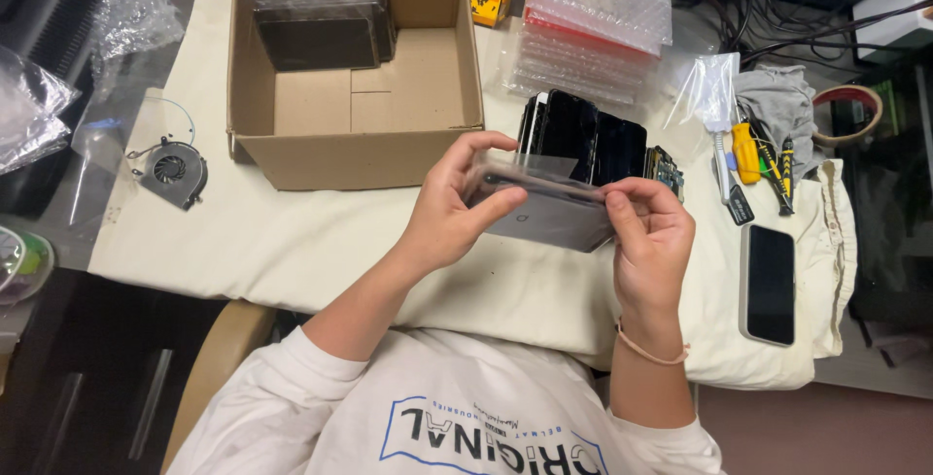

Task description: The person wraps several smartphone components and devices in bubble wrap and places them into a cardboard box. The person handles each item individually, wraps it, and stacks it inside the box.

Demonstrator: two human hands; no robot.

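Both my hands hold a flat dark device in a clear plastic bag (549, 208) above the cloth-covered table. My left hand (449, 205) grips its left end, thumb across the front. My right hand (649, 242) pinches the right end of the bag. Just behind stands a row of several dark flat devices (585, 135) on edge. An open cardboard box (408, 159) sits at the back left, with a stack of bagged dark devices (321, 23) in its far left corner.
A small round fan (172, 172) lies left of the box. A phone (770, 284) rests face up at the right, near screwdrivers (746, 152) and a grey cloth (777, 96). Bubble-wrap bags (593, 18) pile up behind. A tape roll (850, 111) sits far right.
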